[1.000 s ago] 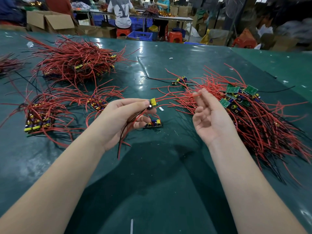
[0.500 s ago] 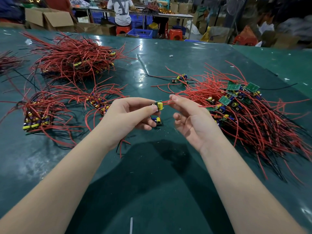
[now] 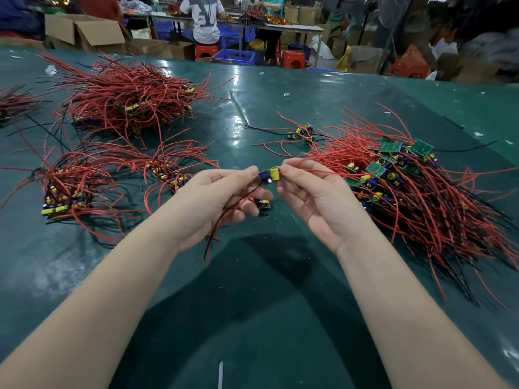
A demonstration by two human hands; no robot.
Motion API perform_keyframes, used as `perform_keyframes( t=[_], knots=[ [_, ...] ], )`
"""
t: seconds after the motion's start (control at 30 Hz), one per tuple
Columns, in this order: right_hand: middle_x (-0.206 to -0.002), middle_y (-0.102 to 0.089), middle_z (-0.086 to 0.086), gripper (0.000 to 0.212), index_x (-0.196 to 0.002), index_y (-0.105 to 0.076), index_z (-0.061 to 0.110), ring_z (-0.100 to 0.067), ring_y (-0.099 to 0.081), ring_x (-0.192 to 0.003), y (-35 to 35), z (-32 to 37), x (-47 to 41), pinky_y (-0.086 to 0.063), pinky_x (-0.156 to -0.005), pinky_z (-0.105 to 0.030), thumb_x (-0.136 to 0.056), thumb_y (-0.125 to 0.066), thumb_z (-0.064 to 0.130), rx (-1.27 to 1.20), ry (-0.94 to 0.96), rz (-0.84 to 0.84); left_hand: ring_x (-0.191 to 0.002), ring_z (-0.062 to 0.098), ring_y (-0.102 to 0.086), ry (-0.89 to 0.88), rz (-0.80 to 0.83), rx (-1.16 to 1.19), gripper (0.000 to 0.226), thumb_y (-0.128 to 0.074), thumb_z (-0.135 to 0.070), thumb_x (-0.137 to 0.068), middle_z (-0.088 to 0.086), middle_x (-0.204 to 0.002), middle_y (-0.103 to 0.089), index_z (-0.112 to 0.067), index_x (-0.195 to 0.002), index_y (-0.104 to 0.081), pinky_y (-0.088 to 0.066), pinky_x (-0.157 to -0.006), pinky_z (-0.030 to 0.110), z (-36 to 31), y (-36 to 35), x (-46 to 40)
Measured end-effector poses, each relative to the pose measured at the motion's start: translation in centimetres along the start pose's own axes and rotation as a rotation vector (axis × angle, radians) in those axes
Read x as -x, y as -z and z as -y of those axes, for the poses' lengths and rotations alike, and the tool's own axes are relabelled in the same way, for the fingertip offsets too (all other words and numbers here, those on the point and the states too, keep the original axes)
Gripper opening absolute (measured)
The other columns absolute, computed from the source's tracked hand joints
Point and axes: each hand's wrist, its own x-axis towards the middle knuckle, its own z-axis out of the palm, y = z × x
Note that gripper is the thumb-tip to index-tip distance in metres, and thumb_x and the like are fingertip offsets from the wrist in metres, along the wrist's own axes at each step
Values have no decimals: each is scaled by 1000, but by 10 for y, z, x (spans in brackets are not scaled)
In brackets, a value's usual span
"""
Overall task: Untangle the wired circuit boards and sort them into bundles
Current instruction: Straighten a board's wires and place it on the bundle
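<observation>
A small circuit board [image 3: 271, 175] with a yellow part and a blue capacitor sits between my two hands above the green table [image 3: 252, 304]. My left hand [image 3: 216, 200] pinches its left end, and red and black wires hang down through its curled fingers. My right hand [image 3: 314, 197] pinches the board's right end, where a red wire runs off to the tangled pile [image 3: 415, 192] of red-wired boards on the right. Another small board [image 3: 262, 204] lies on the table just below my left fingers.
Sorted bundles lie on the left: a near one [image 3: 64, 192], a small one [image 3: 168, 172] and a large heap [image 3: 129, 99] further back. A few loose boards [image 3: 302, 133] lie beyond my hands. Boxes, stools and people stand past the table's far edge.
My right hand has moved left from the tangled pile and closed its fingertips on the board's right end. My left hand has lifted the board slightly toward the middle.
</observation>
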Motion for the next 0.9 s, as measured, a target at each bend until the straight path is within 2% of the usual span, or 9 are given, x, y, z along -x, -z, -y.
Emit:
perform_keyframes(
  t=[0.1,0.2,0.27,0.33,0.47,0.6,0.73,0.9],
  knots=[
    [-72,-71,-2,20,-73,-70,15,-10,-67,-60,5,3,-1,-53,-57,-19,-84,-65,0,73,22,-43,-51,3,-49,-10,13,-86,20,-55,-20,-95,-2,-72,-69,-10,-92,-71,-36,-44,9,2,1,0],
    [-76,-71,-3,7,-81,-71,15,-13,-68,-63,5,3,0,-54,-61,-21,-77,-72,10,75,-12,2,-51,3,-44,-61,19,-119,22,-55,-19,-94,-2,-70,-65,-13,-85,-74,-32,-43,9,3,-1,0],
    [-78,-73,-6,21,-89,-70,10,-16,-70,-66,4,2,1,-55,-65,-22,-69,-74,16,96,-40,54,-51,5,-40,-77,14,-139,26,-56,-22,-93,5,-72,-62,-16,-77,-76,-28,-43,10,4,-1,-1],
    [-78,-73,-8,22,-86,-72,9,-18,-71,-67,3,1,2,-56,-66,-22,-65,-74,15,145,-18,62,-53,7,-37,-80,13,-169,27,-57,-25,-92,9,-74,-59,-16,-75,-76,-27,-44,12,4,0,0],
    [-76,-74,-7,18,-79,-75,10,-15,-71,-67,4,1,2,-55,-64,-21,-62,-76,15,187,41,28,-49,2,-41,-105,14,-253,21,-60,-21,-92,-4,-66,-63,-12,-81,-75,-34,-47,9,6,1,0],
    [-77,-74,-9,18,-79,-74,7,-18,-71,-69,4,1,2,-56,-66,-23,-62,-75,12,174,45,28,-48,3,-42,-139,-14,-284,19,-62,-17,-92,-2,-66,-66,-13,-80,-76,-35,-47,10,6,1,1],
    [-75,-73,-10,18,-78,-73,3,-18,-69,-66,4,2,2,-57,-65,-23,-61,-75,10,158,35,14,-49,5,-42,-139,-69,-314,18,-66,-19,-88,8,-68,-66,-11,-76,-76,-33,-46,13,6,3,0],
    [-75,-72,-11,19,-79,-72,1,-18,-69,-66,3,4,3,-56,-64,-23,-61,-74,8,138,15,26,-48,3,-43,-138,-67,-306,20,-67,-16,-88,0,-65,-69,-18,-71,-76,-35,-45,10,4,3,0]
  ],
)
